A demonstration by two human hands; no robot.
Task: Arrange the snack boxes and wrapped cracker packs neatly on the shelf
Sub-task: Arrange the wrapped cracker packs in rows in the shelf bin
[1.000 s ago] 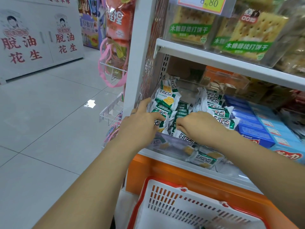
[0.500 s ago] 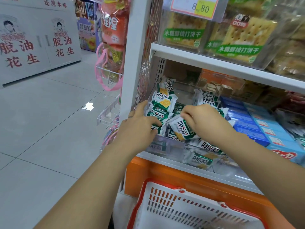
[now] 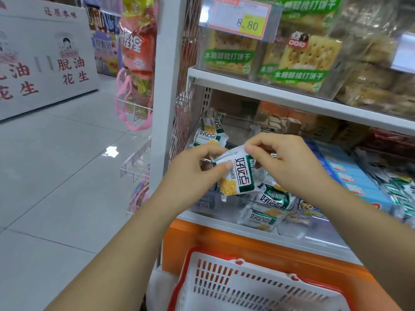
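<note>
two hands on one cracker pack (image 3: 240, 178) right now, held up just in front of the lower shelf (image 3: 224, 225). left hand (image 3: 197, 171) has its left edge pinched between thumb and curled fingers, a firm grip. right hand (image 3: 283, 162) pinches the top corner seam with thumb and forefinger, the other fingers loosely curled. the pack is tilted, green-and-white face toward the camera. below it, wrapped packs (image 3: 275, 199) lie jumbled behind the clear front guard (image 3: 215, 205), and a few upright packs (image 3: 210, 135) lean near the mesh side panel (image 3: 184, 122). blue snack boxes (image 3: 350, 173) sit in a row just right of the pile. a red-and-white basket (image 3: 247, 286) sits low in front of the orange base (image 3: 224, 241).
</note>
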